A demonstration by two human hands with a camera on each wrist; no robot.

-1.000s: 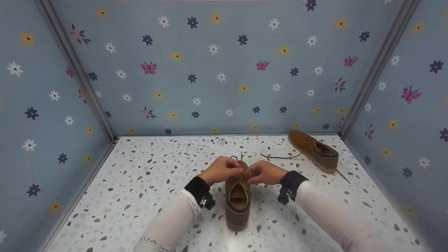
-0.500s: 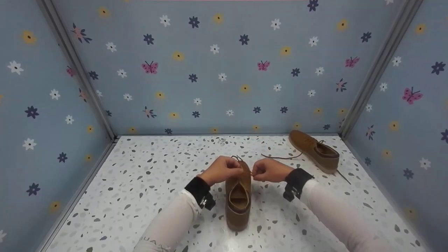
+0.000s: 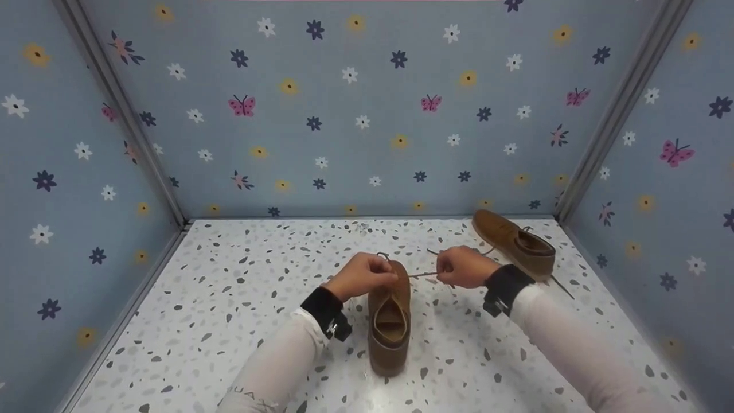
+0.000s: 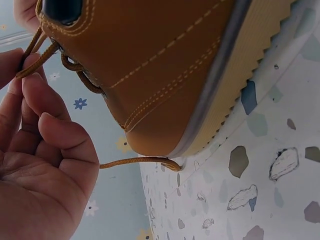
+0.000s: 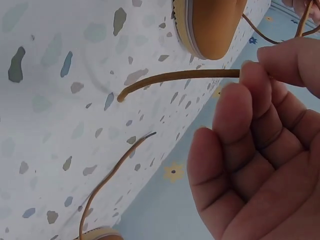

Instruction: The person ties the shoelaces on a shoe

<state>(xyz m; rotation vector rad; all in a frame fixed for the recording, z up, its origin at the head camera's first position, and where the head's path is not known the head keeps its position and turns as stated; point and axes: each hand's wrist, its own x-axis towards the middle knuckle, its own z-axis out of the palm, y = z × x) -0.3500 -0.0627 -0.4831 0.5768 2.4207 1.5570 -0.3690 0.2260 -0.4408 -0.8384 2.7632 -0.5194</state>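
Note:
A brown lace-up shoe (image 3: 389, 360) stands upright on the speckled surface, toe pointing away from me. Over its front, my left hand (image 3: 362, 277) pinches a brown shoelace (image 4: 36, 64) between thumb and fingertips, close to the eyelets in the left wrist view. To the right of the shoe, my right hand (image 3: 467, 267) pinches a lace (image 3: 423, 275) that stretches sideways from the shoe. A free end of that lace (image 5: 185, 75) sticks out past the right fingertips in the right wrist view. The left hand hides part of the lacing in the head view.
A second brown shoe (image 3: 498, 228) lies at the back right, its loose lace (image 5: 111, 172) trailing over the white speckled surface (image 3: 258, 275). Blue flower-patterned panels (image 3: 344, 103) enclose the back and both sides, joined by grey metal posts (image 3: 114, 103).
My right hand has moved away to the right from the shoe, drawing a lace out with it. The left hand has stayed over the shoe's front.

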